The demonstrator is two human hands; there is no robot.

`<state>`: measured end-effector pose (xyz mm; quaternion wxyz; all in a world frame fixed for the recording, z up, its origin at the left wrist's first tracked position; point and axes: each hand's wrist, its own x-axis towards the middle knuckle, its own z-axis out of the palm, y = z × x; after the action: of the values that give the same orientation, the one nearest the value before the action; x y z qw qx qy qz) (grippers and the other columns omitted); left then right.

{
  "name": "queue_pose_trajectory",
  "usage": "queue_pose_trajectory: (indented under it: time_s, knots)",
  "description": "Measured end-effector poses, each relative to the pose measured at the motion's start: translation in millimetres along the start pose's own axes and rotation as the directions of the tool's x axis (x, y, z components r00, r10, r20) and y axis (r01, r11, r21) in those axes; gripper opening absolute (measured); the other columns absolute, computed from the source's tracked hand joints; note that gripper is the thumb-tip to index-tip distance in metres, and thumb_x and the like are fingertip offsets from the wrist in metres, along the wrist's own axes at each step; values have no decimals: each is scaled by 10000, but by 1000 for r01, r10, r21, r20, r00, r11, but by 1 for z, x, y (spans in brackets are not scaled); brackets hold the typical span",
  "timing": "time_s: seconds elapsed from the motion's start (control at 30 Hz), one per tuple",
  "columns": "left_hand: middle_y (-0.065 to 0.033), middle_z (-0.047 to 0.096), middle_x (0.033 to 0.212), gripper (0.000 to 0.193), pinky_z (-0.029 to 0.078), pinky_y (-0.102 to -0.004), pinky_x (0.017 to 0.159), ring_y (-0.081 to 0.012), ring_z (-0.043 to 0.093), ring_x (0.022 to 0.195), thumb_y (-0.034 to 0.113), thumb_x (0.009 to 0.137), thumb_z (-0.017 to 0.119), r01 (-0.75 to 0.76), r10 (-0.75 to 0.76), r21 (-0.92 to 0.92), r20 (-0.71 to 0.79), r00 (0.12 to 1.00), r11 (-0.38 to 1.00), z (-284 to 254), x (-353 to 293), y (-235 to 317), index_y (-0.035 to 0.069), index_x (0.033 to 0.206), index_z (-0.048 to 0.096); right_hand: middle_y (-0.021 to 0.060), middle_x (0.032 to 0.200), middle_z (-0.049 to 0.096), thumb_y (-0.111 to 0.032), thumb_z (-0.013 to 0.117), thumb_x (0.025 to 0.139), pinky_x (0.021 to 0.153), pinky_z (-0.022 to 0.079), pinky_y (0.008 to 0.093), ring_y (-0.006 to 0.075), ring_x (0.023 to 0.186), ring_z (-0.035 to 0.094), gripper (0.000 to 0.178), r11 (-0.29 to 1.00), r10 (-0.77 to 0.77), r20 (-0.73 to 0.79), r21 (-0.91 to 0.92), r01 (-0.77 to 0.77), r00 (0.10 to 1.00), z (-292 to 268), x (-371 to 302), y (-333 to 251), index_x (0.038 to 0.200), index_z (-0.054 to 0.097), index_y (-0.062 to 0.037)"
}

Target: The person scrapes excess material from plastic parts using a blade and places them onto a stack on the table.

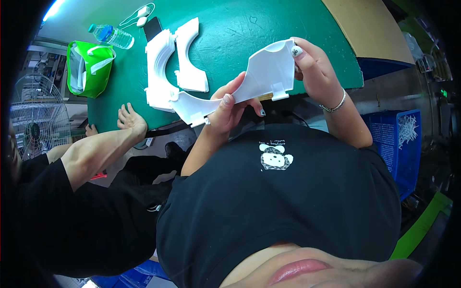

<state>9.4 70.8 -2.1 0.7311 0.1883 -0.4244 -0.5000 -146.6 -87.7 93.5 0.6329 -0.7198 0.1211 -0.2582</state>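
Note:
A white curved plastic part [269, 69] with small clips along its lower edge is held up between my two hands, above the near edge of the green table. My left hand [229, 106] grips its narrow middle, thumb in front and other fingers partly behind. At its right end my right hand [314, 67] pinches the upper corner between thumb and fingers. Beyond the left end of this part lies a stack of similar white curved parts [159, 67]. Just right of the stack, one or more such parts [189, 57] lie on the table.
Further left on the green table [288, 19] are a water bottle [113, 36], a green bag [89, 69], a dark phone [153, 29] and a white charger with cable [142, 16]. A co-worker's hand [130, 120] rests at the left edge. Cardboard [370, 29] and a blue basket [384, 139] are at right.

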Motion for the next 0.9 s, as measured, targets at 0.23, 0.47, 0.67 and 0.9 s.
queue_pose_trajectory:
  time_s: [0.23,0.47,0.67,0.9]
  knots:
    - [-220,523,1303,478,546,-356,774,-263,651,889,312,984,482,-14,49,390,-82,995,921,2,14,19,37,1375,462,-8,649,451,-266,532,969,534,359,264,68,603,389,299,975,-52,-173,-220,13,984,-2,2,14,822,538,-6]
    - [-177,542,1318,340,543,-343,832,-260,661,971,141,957,539,-85,192,746,-59,980,660,19,22,26,32,1277,565,126,646,537,-276,545,960,527,405,331,226,559,512,313,872,-154,-100,-481,88,983,18,3,15,821,531,5]
    - [-179,552,1310,338,540,-333,846,-249,667,963,73,917,577,-156,208,822,47,977,548,23,21,28,30,1253,585,171,713,600,-258,507,971,561,445,364,326,643,593,281,862,-182,-43,-488,138,982,24,2,12,879,545,4]
    - [-210,541,1312,371,530,-340,880,-279,643,1044,-13,874,572,-204,191,865,129,973,459,19,22,30,-8,1245,576,173,715,600,-260,482,981,564,443,371,330,638,589,290,849,-157,-11,-512,129,987,23,2,5,879,548,3]
